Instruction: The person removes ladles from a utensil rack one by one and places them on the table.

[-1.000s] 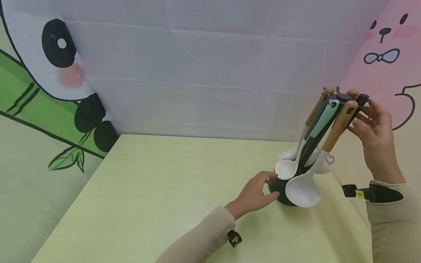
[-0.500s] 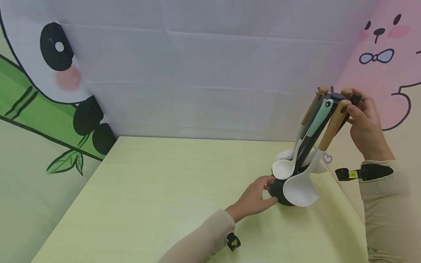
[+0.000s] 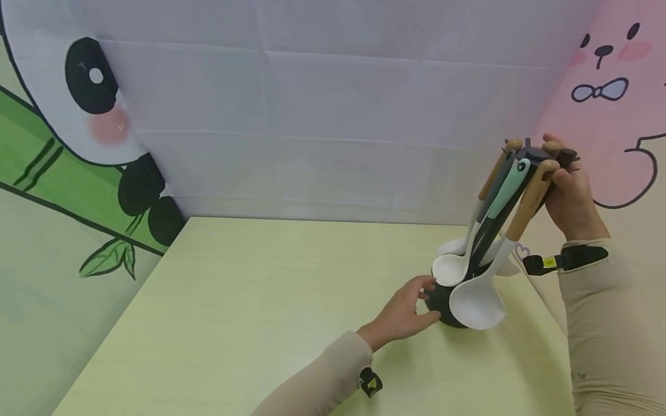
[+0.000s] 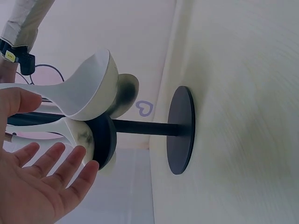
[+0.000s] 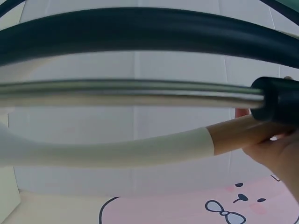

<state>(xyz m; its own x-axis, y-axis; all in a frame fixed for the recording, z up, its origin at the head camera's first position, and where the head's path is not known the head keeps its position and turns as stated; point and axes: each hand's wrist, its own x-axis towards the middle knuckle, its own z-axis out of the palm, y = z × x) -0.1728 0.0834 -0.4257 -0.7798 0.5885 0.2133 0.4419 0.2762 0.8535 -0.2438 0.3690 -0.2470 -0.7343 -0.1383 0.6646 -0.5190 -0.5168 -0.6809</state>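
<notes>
A black utensil stand (image 4: 145, 127) with a round base stands on the table, hung with several kitchen utensils. In front hangs a white ladle (image 3: 477, 303) with a wooden handle; behind it are a white spoon (image 3: 450, 270) and a utensil with a mint-green handle (image 3: 509, 188). My left hand (image 3: 398, 315) has spread fingers beside the stand, its fingertips near the black disc (image 4: 105, 140) halfway up the post. My right hand (image 3: 569, 199) is round the handle tops at the right rear. In the right wrist view it meets a wooden handle (image 5: 233, 134); handles partly hide its fingers.
The pale yellow-green table (image 3: 286, 289) extends to the left of the stand, which is near the right edge. A white cloth wall (image 3: 338, 127) rises behind. Cartoon panels flank it, with a pink bear (image 3: 603, 133) at the right.
My right hand has moved left and in among the handle tops, its fingers now reaching behind them. My left hand stays beside the stand.
</notes>
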